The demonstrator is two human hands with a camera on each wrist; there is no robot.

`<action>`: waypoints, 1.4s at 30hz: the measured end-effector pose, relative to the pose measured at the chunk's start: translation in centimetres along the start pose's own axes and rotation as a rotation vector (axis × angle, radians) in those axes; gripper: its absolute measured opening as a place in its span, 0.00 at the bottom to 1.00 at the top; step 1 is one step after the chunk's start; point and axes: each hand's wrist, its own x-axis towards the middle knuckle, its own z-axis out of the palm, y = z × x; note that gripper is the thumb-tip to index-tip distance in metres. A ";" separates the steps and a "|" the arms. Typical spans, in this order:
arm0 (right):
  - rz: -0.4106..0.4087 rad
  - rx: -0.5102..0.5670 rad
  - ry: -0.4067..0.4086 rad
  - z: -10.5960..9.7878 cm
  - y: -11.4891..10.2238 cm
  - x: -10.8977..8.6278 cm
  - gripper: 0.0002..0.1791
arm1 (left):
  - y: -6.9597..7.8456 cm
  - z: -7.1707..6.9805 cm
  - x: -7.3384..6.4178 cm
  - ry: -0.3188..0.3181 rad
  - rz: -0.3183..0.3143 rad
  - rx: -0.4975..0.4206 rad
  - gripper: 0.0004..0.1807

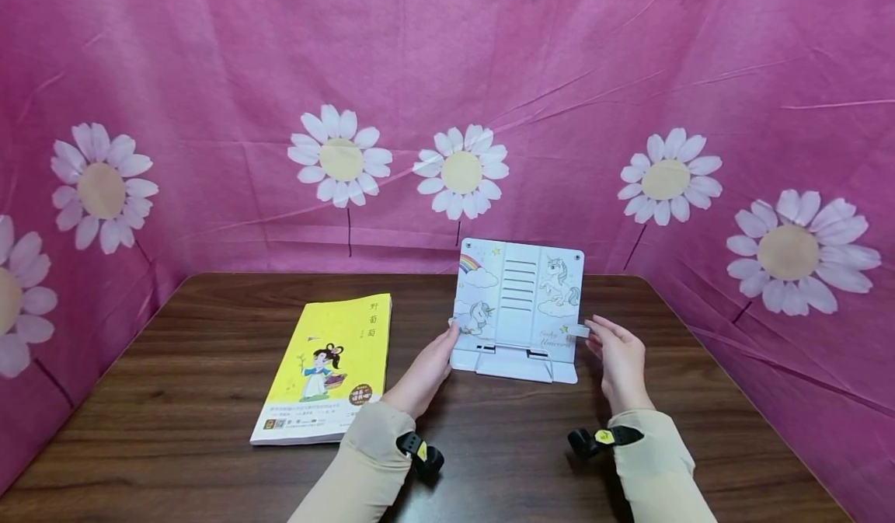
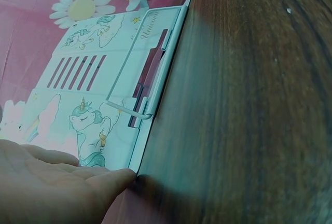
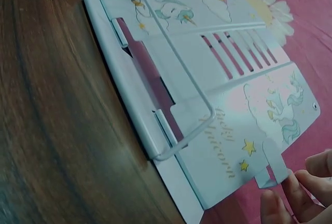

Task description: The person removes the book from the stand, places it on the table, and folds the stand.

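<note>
A white metal book stand (image 1: 519, 298) with unicorn pictures, slots and a folding wire rest (image 3: 207, 105) stands tilted back on the table. At its left edge is my left hand (image 1: 432, 364), holding the side near the lower corner; in the left wrist view this hand (image 2: 57, 182) overlaps the panel's edge, and part of its grip is hidden. My right hand (image 1: 618, 360) pinches the small white side clip (image 1: 578, 331) that sticks out from the right edge. In the right wrist view, fingertips (image 3: 293, 187) meet the clip's outer end.
Left of the stand, a thick yellow book (image 1: 336, 367) with a cartoon girl on its cover lies flat on the dark wooden table (image 1: 196, 352). A pink cloth (image 1: 559, 80) with white daisies hangs behind and along both sides. Each wrist wears a black strap camera (image 1: 419, 457).
</note>
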 end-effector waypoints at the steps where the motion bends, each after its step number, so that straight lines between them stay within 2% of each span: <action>1: 0.007 0.003 -0.008 -0.1 0.0 0.1 0.10 | 0.0 0.0 0.0 -0.003 0.003 0.000 0.40; 4: 0.028 0.005 -0.032 -0.2 0.1 0.4 0.07 | 0.0 0.1 0.0 -0.007 -0.001 -0.002 0.40; 9: 0.075 -0.060 -0.130 -0.1 0.4 0.8 0.27 | 0.2 0.3 0.0 0.005 -0.014 0.008 0.41; 13: 0.131 -0.109 -0.189 0.1 0.6 0.8 0.32 | 0.1 0.3 0.0 0.010 -0.016 0.019 0.41; 21: 0.148 -0.138 -0.187 0.1 0.7 0.4 0.32 | 0.1 0.4 0.1 0.009 -0.005 0.028 0.43; 30: 0.144 -0.094 -0.208 -0.1 0.8 -0.1 0.31 | 0.4 0.0 0.3 0.006 -0.003 0.050 0.41; 42: 0.143 -0.054 -0.230 -0.5 1.3 -0.7 0.32 | 0.5 -0.2 0.5 0.039 -0.006 0.111 0.41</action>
